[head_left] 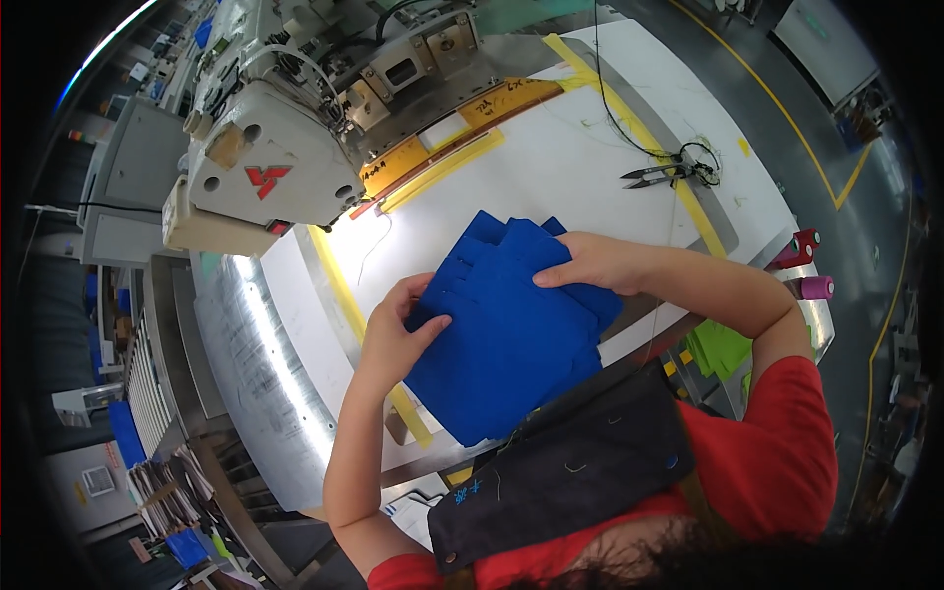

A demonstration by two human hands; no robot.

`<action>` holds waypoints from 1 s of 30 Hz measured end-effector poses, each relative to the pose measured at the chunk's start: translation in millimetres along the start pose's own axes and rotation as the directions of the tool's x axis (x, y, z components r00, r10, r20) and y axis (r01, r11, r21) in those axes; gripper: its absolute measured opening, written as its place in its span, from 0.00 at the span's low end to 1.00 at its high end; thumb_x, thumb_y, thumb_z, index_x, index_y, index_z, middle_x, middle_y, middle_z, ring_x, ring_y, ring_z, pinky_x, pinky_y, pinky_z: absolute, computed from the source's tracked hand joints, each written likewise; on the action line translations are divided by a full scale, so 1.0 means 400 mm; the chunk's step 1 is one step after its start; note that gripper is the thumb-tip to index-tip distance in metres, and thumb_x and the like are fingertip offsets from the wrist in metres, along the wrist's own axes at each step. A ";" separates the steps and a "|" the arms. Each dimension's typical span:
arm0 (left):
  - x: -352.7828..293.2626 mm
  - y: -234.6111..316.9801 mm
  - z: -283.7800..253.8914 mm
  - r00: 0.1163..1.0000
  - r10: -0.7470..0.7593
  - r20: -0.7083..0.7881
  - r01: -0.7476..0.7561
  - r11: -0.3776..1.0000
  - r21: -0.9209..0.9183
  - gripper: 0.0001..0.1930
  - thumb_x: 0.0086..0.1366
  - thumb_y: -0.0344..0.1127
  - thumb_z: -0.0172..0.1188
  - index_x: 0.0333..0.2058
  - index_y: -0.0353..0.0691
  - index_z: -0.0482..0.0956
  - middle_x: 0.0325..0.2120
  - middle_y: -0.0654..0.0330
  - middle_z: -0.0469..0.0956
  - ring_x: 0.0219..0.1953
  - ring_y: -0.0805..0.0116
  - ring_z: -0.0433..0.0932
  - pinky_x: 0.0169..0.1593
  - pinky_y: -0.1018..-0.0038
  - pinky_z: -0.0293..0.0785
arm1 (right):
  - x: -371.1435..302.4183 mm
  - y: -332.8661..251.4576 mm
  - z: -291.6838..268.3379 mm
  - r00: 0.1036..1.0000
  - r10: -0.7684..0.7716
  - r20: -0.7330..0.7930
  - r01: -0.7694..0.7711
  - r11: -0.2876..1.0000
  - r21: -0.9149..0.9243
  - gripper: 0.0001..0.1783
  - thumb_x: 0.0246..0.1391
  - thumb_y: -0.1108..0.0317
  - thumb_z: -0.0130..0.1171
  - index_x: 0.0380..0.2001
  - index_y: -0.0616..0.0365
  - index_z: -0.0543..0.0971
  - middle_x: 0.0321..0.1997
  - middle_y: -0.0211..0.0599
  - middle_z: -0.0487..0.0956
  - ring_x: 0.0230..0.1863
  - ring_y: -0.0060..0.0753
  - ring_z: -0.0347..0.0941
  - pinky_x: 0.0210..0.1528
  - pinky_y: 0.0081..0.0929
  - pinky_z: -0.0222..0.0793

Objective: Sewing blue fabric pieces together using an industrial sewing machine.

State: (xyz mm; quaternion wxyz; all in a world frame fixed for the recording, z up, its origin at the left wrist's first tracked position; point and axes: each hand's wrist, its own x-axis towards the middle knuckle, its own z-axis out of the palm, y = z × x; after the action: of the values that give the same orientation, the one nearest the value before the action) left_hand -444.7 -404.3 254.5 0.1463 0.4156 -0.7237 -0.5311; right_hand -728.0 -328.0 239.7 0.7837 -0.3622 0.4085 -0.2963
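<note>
A stack of blue fabric pieces [501, 329], its layers fanned unevenly at the far edge, is held between my two hands over the near part of the white work surface. My left hand [398, 329] grips the stack's left edge, thumb on top and the other fingers partly hidden beneath. On the upper right side my right hand [590, 264] pinches the pieces, with its thumb lying on the top layer and its fingers underneath. The lower edge of the stack reaches my dark apron [570, 457].
A large sewing machine head [270, 172] stands at the far left. Thread snips [654, 175] with a black cord lie on the right of the white table surface [580, 157]. Thread spools [814, 287] and green fabric pieces [723, 346] are at the right edge.
</note>
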 end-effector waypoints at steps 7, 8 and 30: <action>-0.077 0.020 0.048 0.865 0.428 -0.264 -0.194 0.769 0.609 0.35 0.41 0.34 0.76 0.50 0.38 0.71 0.45 0.53 0.72 0.46 0.58 0.74 0.51 0.66 0.72 | -0.015 -0.002 0.017 0.989 0.021 -0.143 -0.024 1.000 -0.015 0.23 0.57 0.68 0.58 0.55 0.64 0.70 0.54 0.39 0.75 0.54 0.30 0.71 0.59 0.30 0.65; -0.084 0.027 0.059 0.901 0.377 -0.216 -0.182 0.780 0.599 0.35 0.41 0.35 0.76 0.49 0.38 0.71 0.44 0.53 0.72 0.45 0.56 0.74 0.50 0.66 0.72 | -0.017 -0.004 0.018 0.989 0.024 -0.144 -0.026 1.000 -0.016 0.23 0.57 0.68 0.58 0.55 0.64 0.70 0.54 0.39 0.75 0.54 0.30 0.71 0.59 0.30 0.65; -0.182 0.042 0.051 0.929 0.364 -0.060 -0.321 0.878 0.354 0.20 0.41 0.17 0.58 0.36 0.42 0.76 0.35 0.60 0.81 0.33 0.61 0.81 0.30 0.72 0.76 | -0.022 -0.021 0.002 0.970 0.156 -0.185 -0.135 0.983 0.121 0.28 0.60 0.51 0.55 0.55 0.60 0.71 0.53 0.38 0.75 0.53 0.29 0.72 0.56 0.28 0.67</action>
State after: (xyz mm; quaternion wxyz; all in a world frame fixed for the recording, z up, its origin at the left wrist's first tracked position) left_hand -421.1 -334.6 278.3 0.2095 0.3320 -0.8555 -0.3377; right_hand -733.0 -325.5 250.6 0.7782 -0.2582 0.4917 -0.2933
